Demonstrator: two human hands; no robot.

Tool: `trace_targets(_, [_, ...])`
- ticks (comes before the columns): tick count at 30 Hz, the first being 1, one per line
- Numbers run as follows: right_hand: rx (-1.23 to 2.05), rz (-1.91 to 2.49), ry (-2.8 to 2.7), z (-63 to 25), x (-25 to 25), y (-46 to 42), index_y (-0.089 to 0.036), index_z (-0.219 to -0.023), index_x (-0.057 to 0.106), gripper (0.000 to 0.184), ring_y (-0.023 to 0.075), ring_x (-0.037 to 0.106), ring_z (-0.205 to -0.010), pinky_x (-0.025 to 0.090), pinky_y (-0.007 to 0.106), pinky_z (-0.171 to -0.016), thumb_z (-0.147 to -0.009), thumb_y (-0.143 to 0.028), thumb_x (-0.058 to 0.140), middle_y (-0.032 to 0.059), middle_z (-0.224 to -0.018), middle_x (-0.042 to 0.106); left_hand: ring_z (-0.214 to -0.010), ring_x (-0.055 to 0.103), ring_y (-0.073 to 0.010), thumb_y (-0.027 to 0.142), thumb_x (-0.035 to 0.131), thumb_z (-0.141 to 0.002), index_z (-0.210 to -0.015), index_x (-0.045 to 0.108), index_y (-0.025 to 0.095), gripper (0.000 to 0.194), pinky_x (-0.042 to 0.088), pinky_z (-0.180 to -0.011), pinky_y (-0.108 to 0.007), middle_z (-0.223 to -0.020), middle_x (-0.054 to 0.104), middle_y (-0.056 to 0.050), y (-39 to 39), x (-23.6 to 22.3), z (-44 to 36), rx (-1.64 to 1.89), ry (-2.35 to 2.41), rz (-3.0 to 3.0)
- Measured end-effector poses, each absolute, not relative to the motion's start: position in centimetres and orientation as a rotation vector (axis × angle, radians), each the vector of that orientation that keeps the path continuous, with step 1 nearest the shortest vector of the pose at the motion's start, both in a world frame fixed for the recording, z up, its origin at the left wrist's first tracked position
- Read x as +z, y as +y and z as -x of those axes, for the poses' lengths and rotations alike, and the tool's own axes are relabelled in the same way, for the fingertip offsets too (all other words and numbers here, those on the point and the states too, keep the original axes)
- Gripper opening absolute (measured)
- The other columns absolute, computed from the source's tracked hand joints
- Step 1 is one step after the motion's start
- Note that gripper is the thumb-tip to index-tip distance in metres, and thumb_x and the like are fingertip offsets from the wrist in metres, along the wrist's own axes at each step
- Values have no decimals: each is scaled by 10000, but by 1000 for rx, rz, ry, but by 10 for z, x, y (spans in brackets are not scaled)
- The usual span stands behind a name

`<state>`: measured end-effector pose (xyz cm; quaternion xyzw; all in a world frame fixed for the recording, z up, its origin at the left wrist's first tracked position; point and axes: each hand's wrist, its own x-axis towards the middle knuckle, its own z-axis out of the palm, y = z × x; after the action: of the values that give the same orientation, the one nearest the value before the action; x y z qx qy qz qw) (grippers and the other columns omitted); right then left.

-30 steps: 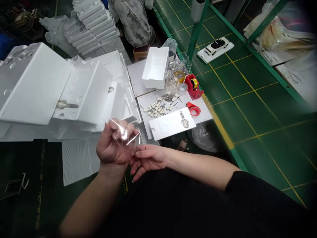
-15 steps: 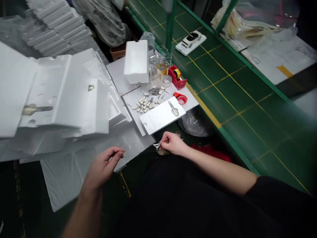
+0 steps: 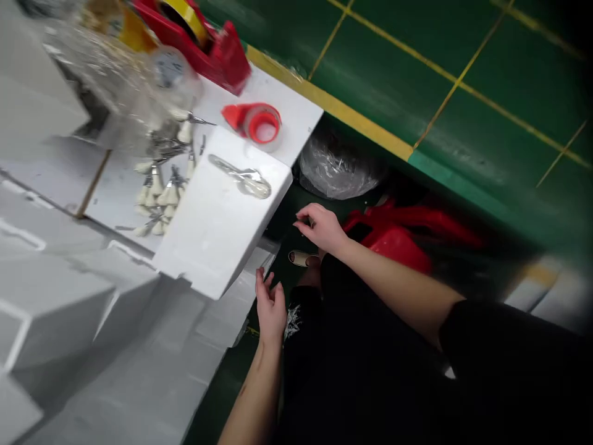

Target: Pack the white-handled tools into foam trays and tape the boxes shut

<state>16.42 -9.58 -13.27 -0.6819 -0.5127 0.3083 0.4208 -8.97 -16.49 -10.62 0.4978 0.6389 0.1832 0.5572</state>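
I have one wrapped tool [image 3: 243, 177] lying flat on one white foam block [image 3: 208, 228], at eleven o'clock from the hands, the block's near edge overhanging the white worktop [image 3: 296, 114]. Taking that tool as the dial's hub, the left hand [image 3: 272, 309] is near six, fingers loosely spread and holding nothing I can see; the right hand [image 3: 323, 228] is at four, thumb and fingers a narrow gap apart, nothing visible between them. Neither touches the block. As I judge it, that single piece is covered and laid down, while the loose tools [image 3: 170, 196] at nine look bare and unhandled; I make them roughly a dozen, too blurred and overlapped for a firm count. At one sits one small red tape cutter [image 3: 238, 116]; at eleven, one large red dispenser [image 3: 225, 59] carrying one yellow roll [image 3: 192, 18]. Farther out, one clear plastic bundle [image 3: 340, 164] lies at three.
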Motion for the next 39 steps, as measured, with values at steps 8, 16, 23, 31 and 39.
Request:
trace_targets(8, [615, 1466, -1150, -143, -200, -67, -211, -860, 619, 152, 183, 619, -899, 520, 355, -843, -973, -311, 640, 32, -875, 669, -1537, 326, -244, 284, 571, -1000, -1609, 176, 386, 733, 469, -1164, -419, -1731, 92, -62, -159, -143, 36, 767, 1634, -1046])
trace_targets(16, [666, 1469, -1134, -136, -208, -51, -217, -887, 633, 168, 202, 611, -917, 523, 414, -881, -982, -355, 630, 38, -925, 676, -1534, 333, -253, 200, 559, -972, -1583, 244, 338, 700, 464, -1175, -444, -1724, 114, -69, -147, -147, 27, 819, 1677, -901])
trace_targets(23, [698, 1503, -1176, -133, -210, -43, -220, -924, 644, 155, 223, 605, -962, 502, 447, -926, -985, -362, 630, 45, -955, 685, -1534, 335, -271, 212, 548, -964, -1555, 293, 329, 654, 449, -1185, -471, -1719, 110, -74, -137, -141, 25, 876, 1689, -840])
trace_targets(31, [601, 1576, -962, -143, -211, -38, -209, -1018, 603, 307, 226, 578, -1074, 493, 459, -990, -914, -477, 713, 58, -1080, 629, -1541, 321, -262, 236, 550, -962, -1538, 327, 338, 626, 430, -1202, -472, -1718, 138, -57, -134, -140, 26, 861, 1751, -824])
trace_targets(39, [1265, 1391, -216, -81, -191, -62, -201, -999, 613, 242, 133, 650, -853, 567, 312, -836, -877, -379, 724, 16, -949, 687, -1543, 317, -284, 251, 562, -955, -1557, 297, 292, 659, 434, -1196, -469, -1722, 106, -100, -132, -141, 29, 860, 1725, -842])
